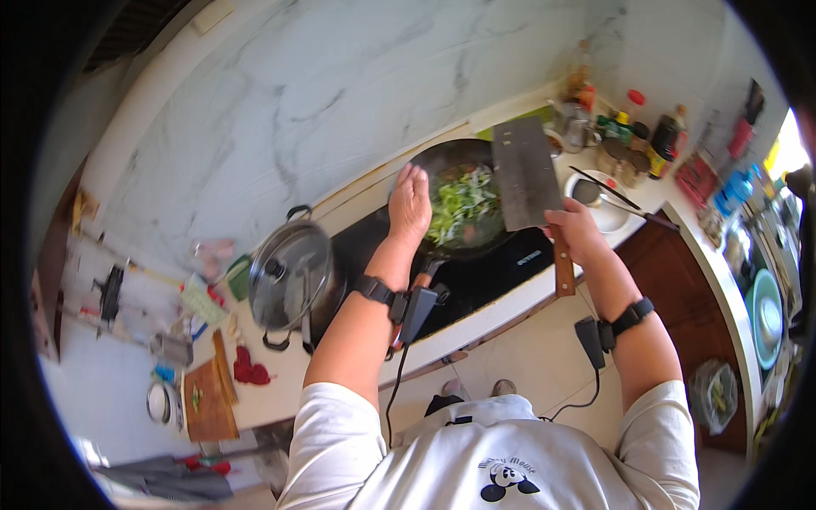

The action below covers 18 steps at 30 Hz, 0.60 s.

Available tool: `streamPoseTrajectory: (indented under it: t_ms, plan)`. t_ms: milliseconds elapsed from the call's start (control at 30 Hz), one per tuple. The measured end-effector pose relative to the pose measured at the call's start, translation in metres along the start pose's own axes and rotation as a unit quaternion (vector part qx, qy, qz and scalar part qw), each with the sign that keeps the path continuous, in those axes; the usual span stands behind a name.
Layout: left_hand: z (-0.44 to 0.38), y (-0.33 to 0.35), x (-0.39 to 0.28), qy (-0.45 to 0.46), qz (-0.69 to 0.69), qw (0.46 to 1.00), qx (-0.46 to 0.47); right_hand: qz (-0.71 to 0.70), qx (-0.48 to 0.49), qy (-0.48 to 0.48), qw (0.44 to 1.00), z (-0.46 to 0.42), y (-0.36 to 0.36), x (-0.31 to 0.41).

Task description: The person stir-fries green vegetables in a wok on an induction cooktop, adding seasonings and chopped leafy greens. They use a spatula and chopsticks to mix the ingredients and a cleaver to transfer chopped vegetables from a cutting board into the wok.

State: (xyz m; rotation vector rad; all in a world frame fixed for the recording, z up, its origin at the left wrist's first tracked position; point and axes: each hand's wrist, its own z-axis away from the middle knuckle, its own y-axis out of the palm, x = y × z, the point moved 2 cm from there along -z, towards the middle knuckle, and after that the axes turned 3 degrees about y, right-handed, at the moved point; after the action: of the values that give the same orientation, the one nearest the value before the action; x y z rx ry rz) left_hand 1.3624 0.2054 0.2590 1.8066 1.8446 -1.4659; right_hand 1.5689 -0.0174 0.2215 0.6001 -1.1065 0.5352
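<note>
My right hand [575, 233] grips the wooden handle of a broad cleaver [526, 172], whose flat dark blade stands over the right edge of a wok [446, 153]. Chopped green vegetables [464, 204] lie in the wok, with some steam or haze above them. My left hand [410, 204] is at the wok's left edge, fingers together and stretched out, holding nothing that I can see. The wok sits on a black glass cooktop [459, 287], its handle pointing towards me and partly hidden by my left wrist gear.
A lidded pot [293, 274] stands left of the wok. Farther left lie a red cloth [250, 368] and a wooden cutting board [207, 408]. At right are a white plate [612, 217] with a ladle and dark utensil, sauce bottles [664, 143] and jars. A plastic bag [714, 395] hangs on the cabinet.
</note>
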Motion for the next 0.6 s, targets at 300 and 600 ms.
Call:
streamPoseTrajectory:
  t_ms: [300,600]
  plan:
    - [0.152,-0.146,-0.106,-0.087,0.355,0.930,0.022,-0.194,0.130,-0.021,0.972,0.065,0.032,-0.022]
    - [0.398,-0.336,0.018,-0.217,0.337,0.859,-0.319,-0.025,0.361,-0.029,0.932,0.270,0.271,-0.057]
